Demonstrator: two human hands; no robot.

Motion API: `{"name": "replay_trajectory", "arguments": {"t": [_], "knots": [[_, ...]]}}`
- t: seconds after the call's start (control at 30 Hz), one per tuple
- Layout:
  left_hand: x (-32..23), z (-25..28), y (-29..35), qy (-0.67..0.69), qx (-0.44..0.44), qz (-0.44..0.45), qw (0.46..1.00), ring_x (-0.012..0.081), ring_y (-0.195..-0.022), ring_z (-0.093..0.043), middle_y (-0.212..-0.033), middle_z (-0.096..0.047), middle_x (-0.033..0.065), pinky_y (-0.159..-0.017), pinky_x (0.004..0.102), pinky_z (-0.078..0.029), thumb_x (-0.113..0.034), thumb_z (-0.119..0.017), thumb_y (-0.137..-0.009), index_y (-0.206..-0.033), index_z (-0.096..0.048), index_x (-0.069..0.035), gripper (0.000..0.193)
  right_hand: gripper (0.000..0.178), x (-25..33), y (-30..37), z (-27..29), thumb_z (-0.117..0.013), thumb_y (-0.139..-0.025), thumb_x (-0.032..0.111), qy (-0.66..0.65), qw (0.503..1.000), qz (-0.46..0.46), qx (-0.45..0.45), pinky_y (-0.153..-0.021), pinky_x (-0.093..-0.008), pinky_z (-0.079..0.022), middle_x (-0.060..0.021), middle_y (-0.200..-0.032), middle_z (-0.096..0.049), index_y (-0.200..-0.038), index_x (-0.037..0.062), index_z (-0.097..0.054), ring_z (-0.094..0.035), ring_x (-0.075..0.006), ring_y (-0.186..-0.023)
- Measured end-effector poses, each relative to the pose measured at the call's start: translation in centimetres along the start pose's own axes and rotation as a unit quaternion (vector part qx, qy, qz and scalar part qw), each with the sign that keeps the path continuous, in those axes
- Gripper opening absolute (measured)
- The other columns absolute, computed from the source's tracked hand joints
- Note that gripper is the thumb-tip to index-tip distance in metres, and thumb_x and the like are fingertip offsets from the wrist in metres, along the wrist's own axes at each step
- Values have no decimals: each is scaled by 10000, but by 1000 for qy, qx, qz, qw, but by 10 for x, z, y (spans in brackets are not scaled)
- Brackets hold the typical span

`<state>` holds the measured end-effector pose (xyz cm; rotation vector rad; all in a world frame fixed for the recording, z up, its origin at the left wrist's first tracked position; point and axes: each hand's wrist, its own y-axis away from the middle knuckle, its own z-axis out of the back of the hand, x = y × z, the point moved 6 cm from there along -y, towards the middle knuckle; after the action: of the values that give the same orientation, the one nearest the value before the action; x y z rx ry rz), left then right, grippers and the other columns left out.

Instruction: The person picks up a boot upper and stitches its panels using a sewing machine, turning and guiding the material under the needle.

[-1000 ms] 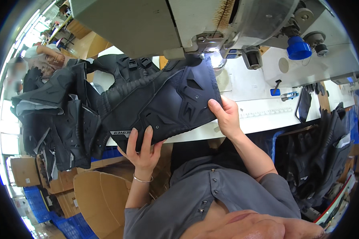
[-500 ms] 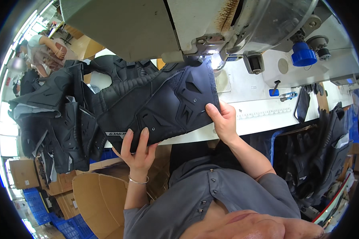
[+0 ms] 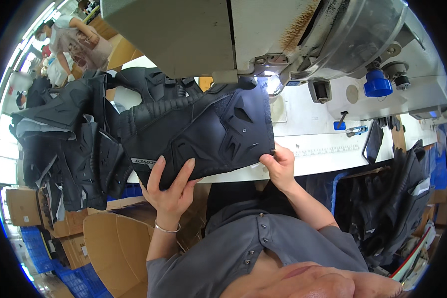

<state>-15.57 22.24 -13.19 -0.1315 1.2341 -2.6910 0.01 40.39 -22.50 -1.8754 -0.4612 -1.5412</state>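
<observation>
A black boot upper (image 3: pixel 198 134) with moulded panels and a ribbed section lies under the head of a sewing machine (image 3: pixel 270 64). Its far right corner sits by the lit needle area; the needle itself is hidden. My left hand (image 3: pixel 171 193) grips the near edge on the left, fingertips on top beside a small pale label. At the near right corner, my right hand (image 3: pixel 281 168) pinches the edge between thumb and fingers.
More black boot uppers (image 3: pixel 79 134) are heaped at the left, others (image 3: pixel 392 198) hang at the right. A phone (image 3: pixel 374 143) and a small blue-handled tool (image 3: pixel 356 130) lie on the white table (image 3: pixel 323 146). Cardboard (image 3: pixel 116 248) stands lower left. A co-worker (image 3: pixel 74 42) stands far left.
My right thumb has slid off the top of the panel down to its near right corner. The upper has turned slightly, and the whole view has shifted a little.
</observation>
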Motion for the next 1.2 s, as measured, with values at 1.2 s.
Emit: {"name": "replay_trajectory", "arguments": {"t": [1.2], "knots": [[52, -46, -132, 64, 102, 71, 990, 304, -943, -566, -1195, -543, 33, -815, 385, -463, -158, -775, -652, -1035, -673, -144, 397, 257, 12, -48, 11, -604, -854, 23, 99, 983, 69, -139, -843, -284, -476, -111, -1039, -640, -1108, -10, -616, -622, -188, -937]]}}
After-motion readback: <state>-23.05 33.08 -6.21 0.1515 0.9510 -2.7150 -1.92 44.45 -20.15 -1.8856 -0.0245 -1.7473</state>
